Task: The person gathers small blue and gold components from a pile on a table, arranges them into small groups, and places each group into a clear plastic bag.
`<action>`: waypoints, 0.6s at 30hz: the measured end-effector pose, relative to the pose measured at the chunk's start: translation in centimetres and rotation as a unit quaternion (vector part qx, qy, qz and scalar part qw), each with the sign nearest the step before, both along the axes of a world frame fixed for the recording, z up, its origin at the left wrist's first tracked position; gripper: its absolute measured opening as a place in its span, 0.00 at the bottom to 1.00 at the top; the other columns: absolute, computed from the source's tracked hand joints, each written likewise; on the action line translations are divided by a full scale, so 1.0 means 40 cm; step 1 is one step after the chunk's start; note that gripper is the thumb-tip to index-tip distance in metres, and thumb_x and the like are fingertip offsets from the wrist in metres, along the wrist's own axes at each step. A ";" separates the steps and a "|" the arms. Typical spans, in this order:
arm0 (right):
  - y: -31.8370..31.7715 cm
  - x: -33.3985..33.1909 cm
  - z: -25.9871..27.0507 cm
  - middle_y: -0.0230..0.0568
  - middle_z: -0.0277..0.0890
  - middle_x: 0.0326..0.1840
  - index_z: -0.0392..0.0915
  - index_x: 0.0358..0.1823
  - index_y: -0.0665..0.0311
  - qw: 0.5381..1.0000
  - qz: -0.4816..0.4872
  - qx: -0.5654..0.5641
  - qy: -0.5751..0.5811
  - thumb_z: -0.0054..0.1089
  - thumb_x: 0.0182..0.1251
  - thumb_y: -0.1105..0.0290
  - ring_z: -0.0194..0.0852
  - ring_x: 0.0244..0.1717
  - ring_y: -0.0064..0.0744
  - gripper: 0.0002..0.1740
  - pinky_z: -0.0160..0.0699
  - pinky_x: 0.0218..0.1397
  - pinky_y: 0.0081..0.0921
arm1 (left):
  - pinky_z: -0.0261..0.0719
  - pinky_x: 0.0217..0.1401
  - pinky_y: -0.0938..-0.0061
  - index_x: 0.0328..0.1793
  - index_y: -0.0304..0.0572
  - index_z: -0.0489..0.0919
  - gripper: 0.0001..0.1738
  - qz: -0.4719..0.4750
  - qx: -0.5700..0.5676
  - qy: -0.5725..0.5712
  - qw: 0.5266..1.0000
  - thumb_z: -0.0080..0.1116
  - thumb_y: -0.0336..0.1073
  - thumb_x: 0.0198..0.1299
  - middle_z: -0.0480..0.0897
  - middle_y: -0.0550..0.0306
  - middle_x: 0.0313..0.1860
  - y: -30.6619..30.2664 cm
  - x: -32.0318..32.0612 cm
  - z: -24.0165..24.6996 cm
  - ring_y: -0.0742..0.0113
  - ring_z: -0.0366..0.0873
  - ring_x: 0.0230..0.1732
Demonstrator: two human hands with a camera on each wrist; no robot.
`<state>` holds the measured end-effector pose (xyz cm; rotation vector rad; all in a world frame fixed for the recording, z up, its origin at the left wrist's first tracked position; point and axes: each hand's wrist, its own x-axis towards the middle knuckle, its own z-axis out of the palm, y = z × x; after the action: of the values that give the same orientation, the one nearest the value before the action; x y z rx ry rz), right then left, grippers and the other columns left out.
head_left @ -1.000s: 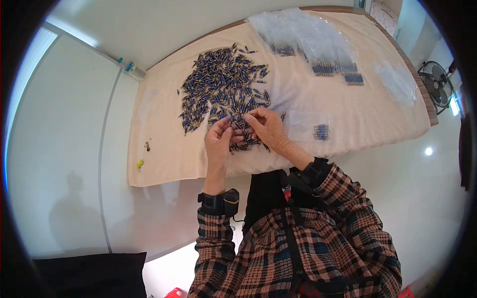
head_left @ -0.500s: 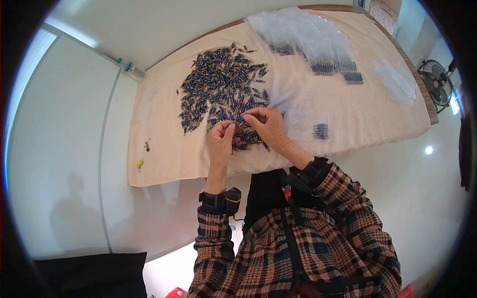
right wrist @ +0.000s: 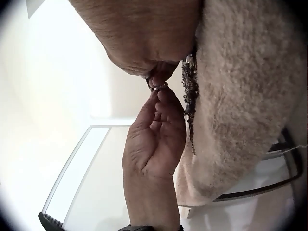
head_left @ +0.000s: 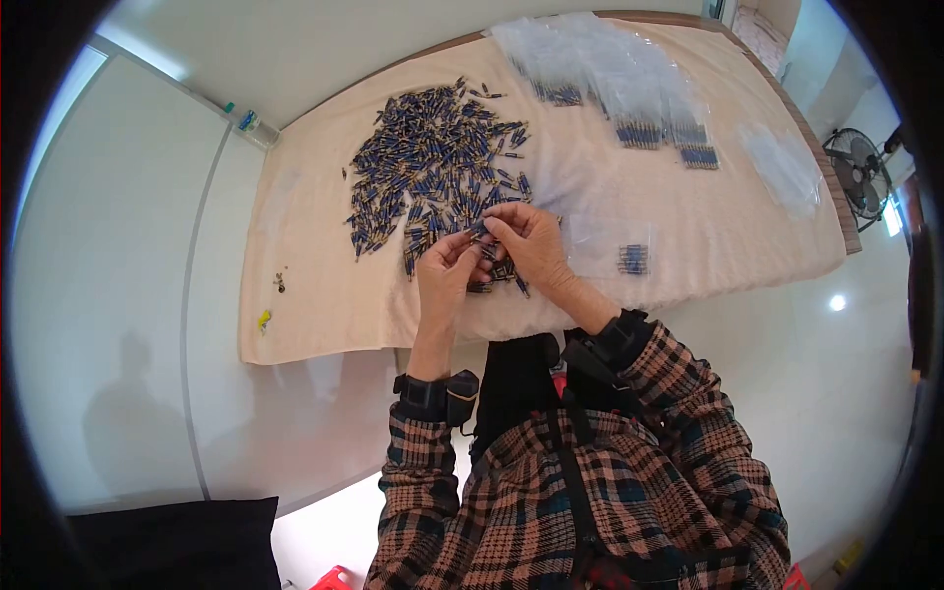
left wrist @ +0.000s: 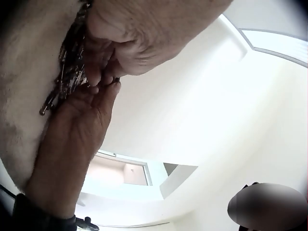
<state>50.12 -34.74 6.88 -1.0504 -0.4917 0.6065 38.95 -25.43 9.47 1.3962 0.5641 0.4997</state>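
Many small blue and gold connectors lie in a loose pile (head_left: 423, 147) on the cream cloth. Over the pile's near edge, the left hand (head_left: 442, 280) and the right hand (head_left: 539, 254) meet at the fingertips. Thumb and fingers of each pinch a small connector (head_left: 479, 233) between them. From the right wrist view, a bit of metal (right wrist: 159, 87) shows between the right hand (right wrist: 144, 33) and the left hand (right wrist: 156, 137). Fingers hide most of it. In the left wrist view, the hands touch beside the pile (left wrist: 72, 62).
Right of the hands lies a clear bag (head_left: 595, 241) with a short row of connectors (head_left: 633, 260). Farther back are filled bags (head_left: 629, 84) and flat clear bags (head_left: 782, 167). A yellow-green item (head_left: 265, 321) sits at the left edge; a fan (head_left: 857, 172) stands beyond the table.
The left hand has shifted slightly right and up towards the right hand, its fingers more spread than half a second ago. The head view has turned slightly.
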 end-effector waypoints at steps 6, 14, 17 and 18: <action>0.011 -0.005 0.003 0.32 0.81 0.28 0.81 0.38 0.69 0.993 -0.077 -0.011 -0.093 0.63 0.63 0.74 0.76 0.28 0.17 0.06 0.75 0.31 0.17 | 0.84 0.36 0.78 0.49 0.29 0.77 0.09 0.020 -0.088 -0.045 0.995 0.57 0.26 0.64 0.82 0.55 0.36 -0.022 0.026 -0.010 0.70 0.82 0.32; -0.019 -0.024 0.034 0.34 0.81 0.28 0.81 0.38 0.67 0.973 -0.096 -0.078 -0.194 0.65 0.60 0.75 0.74 0.27 0.17 0.06 0.74 0.31 0.18 | 0.84 0.34 0.78 0.46 0.32 0.77 0.08 0.068 -0.120 -0.140 0.980 0.60 0.29 0.64 0.82 0.54 0.34 -0.035 0.032 -0.026 0.70 0.81 0.30; -0.021 -0.028 0.043 0.34 0.81 0.28 0.81 0.38 0.67 0.965 -0.105 -0.081 -0.225 0.65 0.61 0.75 0.74 0.27 0.17 0.06 0.73 0.30 0.18 | 0.78 0.28 0.82 0.44 0.35 0.77 0.08 0.073 -0.049 -0.111 0.990 0.61 0.31 0.63 0.81 0.57 0.29 -0.021 0.018 -0.022 0.73 0.78 0.25; -0.021 -0.026 0.044 0.34 0.81 0.28 0.81 0.37 0.67 0.964 -0.114 -0.085 -0.224 0.64 0.61 0.75 0.74 0.27 0.17 0.06 0.73 0.30 0.18 | 0.78 0.28 0.82 0.44 0.35 0.77 0.08 0.074 -0.049 -0.112 0.990 0.61 0.31 0.63 0.81 0.57 0.29 -0.013 0.012 -0.019 0.73 0.78 0.25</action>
<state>49.09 -35.56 8.65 -1.3951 -0.7092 0.2031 39.43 -25.94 8.69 1.1916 0.5044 0.7285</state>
